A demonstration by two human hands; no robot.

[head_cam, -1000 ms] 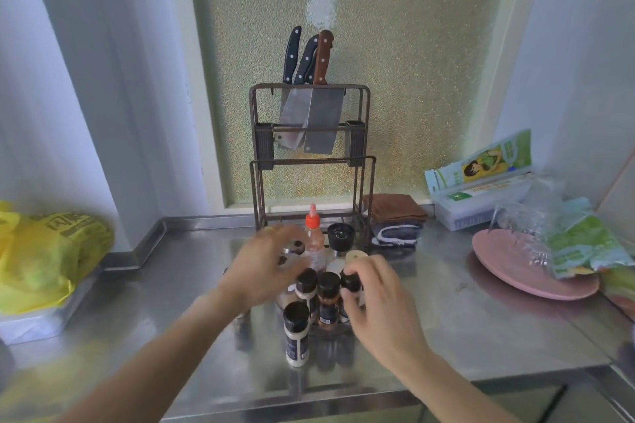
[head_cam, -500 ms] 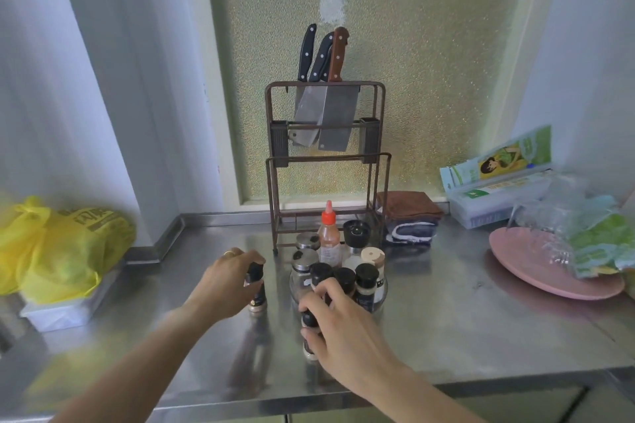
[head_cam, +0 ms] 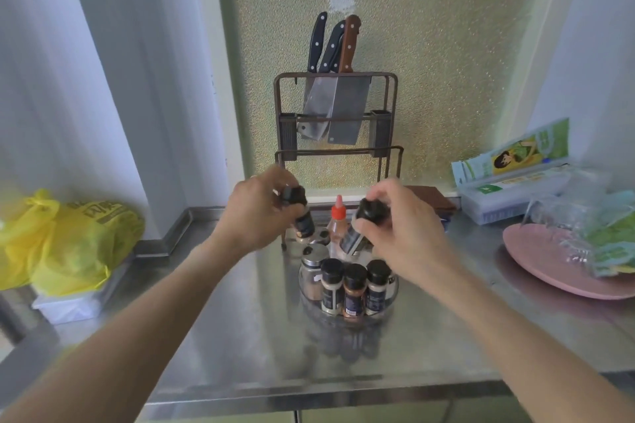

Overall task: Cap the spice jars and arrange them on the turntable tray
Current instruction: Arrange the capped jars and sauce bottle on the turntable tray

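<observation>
Hands: both are up over the tray, each gripping a jar.
Left hand [head_cam: 256, 213]: fingers curl round a dark-capped left jar [head_cam: 299, 213], held tilted in the air above the counter [head_cam: 240, 336], just left of the tray.
Right hand [head_cam: 405, 227]: fingers and thumb pinch the black cap of a right jar [head_cam: 360, 227], body slanting down toward the tray; whether the cap is being twisted tight I cannot tell.
Tray [head_cam: 393, 295]: a clear turntable sits mid-counter in front of the knife rack [head_cam: 335, 120].
Front row [head_cam: 354, 288]: three black-capped jars stand upright side by side at the tray's near edge, touching or nearly so.
Silver-lid jar [head_cam: 313, 271]: upright at the tray's left, just behind the front row.
Red-tip bottle [head_cam: 337, 221]: stands behind the jars, between the two hands; whether it is on the tray is hidden.
Done, by my reading: the jars standing on the tray all wear caps and look placed.
Left to do: both lifted jars need setting down on the tray; the back half is mostly hidden by the hands, so free room there is unclear.
Progress: well along, likely the last two jars.
Off to the side: a yellow bag [head_cam: 68, 240] at left, a pink plate [head_cam: 549, 264] at right, both well apart from the tray.
</observation>
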